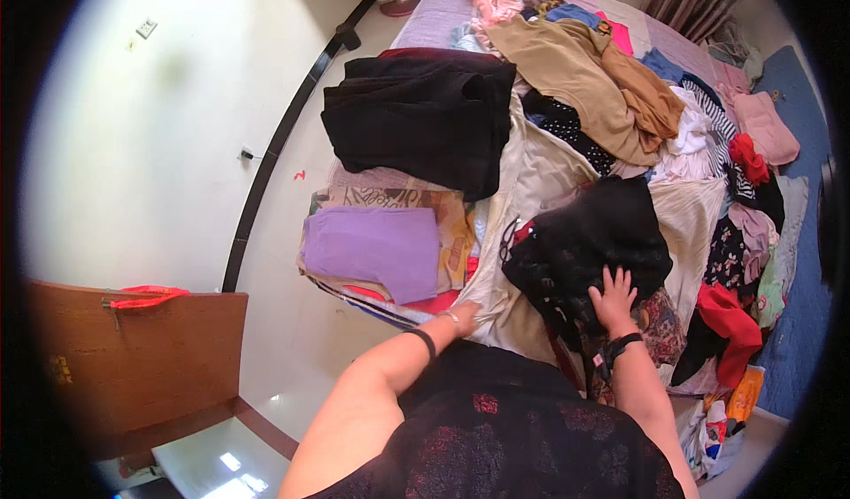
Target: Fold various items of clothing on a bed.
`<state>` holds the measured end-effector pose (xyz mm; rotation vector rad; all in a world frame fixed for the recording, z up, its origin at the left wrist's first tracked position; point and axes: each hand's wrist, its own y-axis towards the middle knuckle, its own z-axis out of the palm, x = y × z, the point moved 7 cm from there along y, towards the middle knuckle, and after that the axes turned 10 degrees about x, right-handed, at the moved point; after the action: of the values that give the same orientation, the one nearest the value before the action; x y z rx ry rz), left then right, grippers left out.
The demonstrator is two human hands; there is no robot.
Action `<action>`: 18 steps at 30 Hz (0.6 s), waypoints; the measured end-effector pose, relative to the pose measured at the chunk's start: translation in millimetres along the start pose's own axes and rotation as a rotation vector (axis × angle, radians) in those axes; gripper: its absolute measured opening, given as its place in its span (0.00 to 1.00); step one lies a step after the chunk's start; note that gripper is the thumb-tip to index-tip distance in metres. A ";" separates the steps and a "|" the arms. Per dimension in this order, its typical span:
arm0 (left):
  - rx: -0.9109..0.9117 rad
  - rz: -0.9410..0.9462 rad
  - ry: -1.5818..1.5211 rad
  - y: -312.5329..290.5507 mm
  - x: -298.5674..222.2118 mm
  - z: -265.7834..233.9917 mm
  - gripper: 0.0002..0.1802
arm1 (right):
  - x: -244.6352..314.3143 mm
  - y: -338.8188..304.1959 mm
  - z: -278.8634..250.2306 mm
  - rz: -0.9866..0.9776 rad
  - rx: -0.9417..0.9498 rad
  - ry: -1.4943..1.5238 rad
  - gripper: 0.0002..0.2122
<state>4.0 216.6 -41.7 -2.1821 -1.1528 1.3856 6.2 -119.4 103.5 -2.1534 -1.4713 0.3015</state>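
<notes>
My right hand (614, 302) lies flat with spread fingers on a black garment (598, 247). That garment rests over a large cream garment (553, 161) spread on the bed. Folds of the cream cloth run down to my left hand (465, 317), whose fingers are closed on its near edge; the fingertips are partly hidden. Beside my left hand sits a stack of folded clothes topped by lilac trousers (372, 251). Patterned dark cloth (660, 326) shows from beneath the black garment, next to my right hand.
Folded black clothes (421, 114) lie in a pile farther back on the bed. Tan garments (580, 78) and a mixed heap with a red cloth (735, 331) fill the far and right parts. A wooden board (142, 357) stands at the left, by the white wall.
</notes>
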 end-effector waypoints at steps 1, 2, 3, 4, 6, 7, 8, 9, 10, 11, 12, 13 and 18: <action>-0.020 -0.027 -0.128 -7.8 32.3 -0.4 0.25 | -0.9 3.8 0.8 0.016 0.019 0.010 0.30; -0.020 -0.063 -0.272 -16.1 61.5 1.1 0.24 | -2.2 7.8 1.6 0.024 0.037 0.013 0.30; -0.224 -0.205 -0.284 -37.5 93.2 -4.8 0.23 | -2.8 10.8 5.4 0.028 0.075 0.013 0.30; -0.423 -0.337 -0.299 -63.2 123.1 -12.4 0.23 | -2.6 13.1 4.5 0.026 0.048 0.000 0.30; -0.596 -0.548 -0.433 -97.1 175.4 -19.1 0.22 | -0.9 14.9 11.5 0.034 0.085 -0.029 0.30; -0.565 -0.593 -0.442 -104.0 195.0 -19.1 0.22 | 0.9 15.1 11.9 0.045 0.055 -0.050 0.30; -0.655 -0.643 -0.533 -114.9 216.1 -22.2 0.23 | 4.3 15.5 16.6 0.039 0.083 -0.055 0.30; -0.742 -0.660 -0.630 -121.9 232.7 -23.5 0.23 | 6.2 14.9 19.0 0.063 0.081 -0.099 0.30; -0.742 -0.697 -0.633 -123.1 245.5 -24.4 0.23 | 8.4 13.9 18.5 0.092 0.044 -0.153 0.31; -0.833 -0.633 -0.853 -123.1 257.6 -24.7 0.23 | 12.9 13.3 20.3 0.101 0.028 -0.198 0.31; -0.920 -0.564 -1.074 -122.2 267.0 -25.2 0.24 | 17.1 12.4 26.1 0.105 0.070 -0.201 0.31; -0.954 -0.558 -1.210 -117.9 273.4 -27.1 0.23 | 21.0 9.8 27.2 0.119 0.050 -0.218 0.30; -0.944 -0.617 -1.730 -100.4 266.3 -46.8 0.26 | 37.3 5.2 25.6 0.154 -0.030 -0.222 0.28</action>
<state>53.3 490.0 -119.3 -0.0014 -2.9944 2.5481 13.3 -79.4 82.8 -2.3239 -1.4353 0.5940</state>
